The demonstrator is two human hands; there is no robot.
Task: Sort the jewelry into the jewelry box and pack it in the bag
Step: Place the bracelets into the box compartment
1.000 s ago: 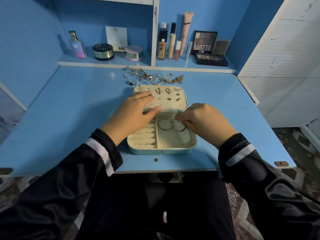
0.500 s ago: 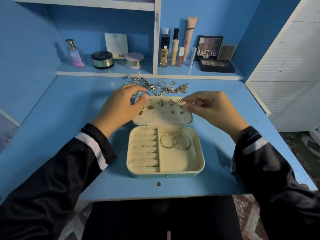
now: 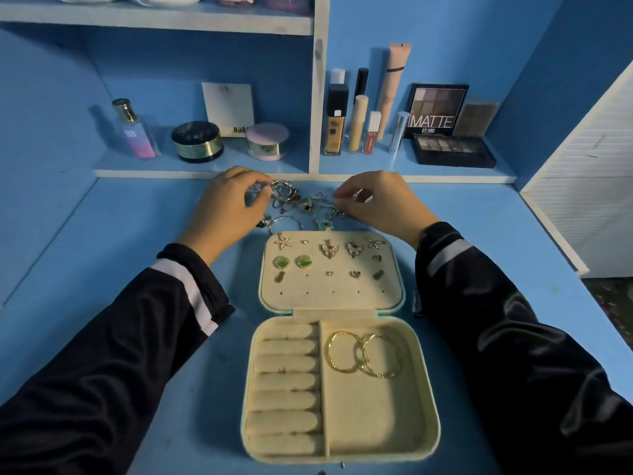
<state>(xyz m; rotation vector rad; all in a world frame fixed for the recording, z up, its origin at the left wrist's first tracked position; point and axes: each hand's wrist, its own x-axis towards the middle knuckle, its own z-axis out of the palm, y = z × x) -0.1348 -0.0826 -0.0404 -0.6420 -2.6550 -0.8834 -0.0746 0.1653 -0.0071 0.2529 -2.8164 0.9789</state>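
I see a blue desk (image 3: 102, 269) carrying an open jewelry box (image 3: 376, 423) near its front edge, with the lid laid flat toward the back. Just behind the lid lies a heap of loose jewelry (image 3: 301, 204). A low shelf (image 3: 164, 163) along the back holds a perfume bottle (image 3: 135, 135), jars and an eyeshadow palette (image 3: 452, 152).

The left sleeve (image 3: 113, 337) and right sleeve (image 3: 513, 337) are glossy black fabric, creased, with a faint sheen. Each carries one pale stripe across the forearm, a white band (image 3: 185, 286) on the left and a greyer band (image 3: 448, 257) on the right, just above a black cuff (image 3: 191, 255). The left hand (image 3: 226, 207) and right hand (image 3: 383, 204) are bare.
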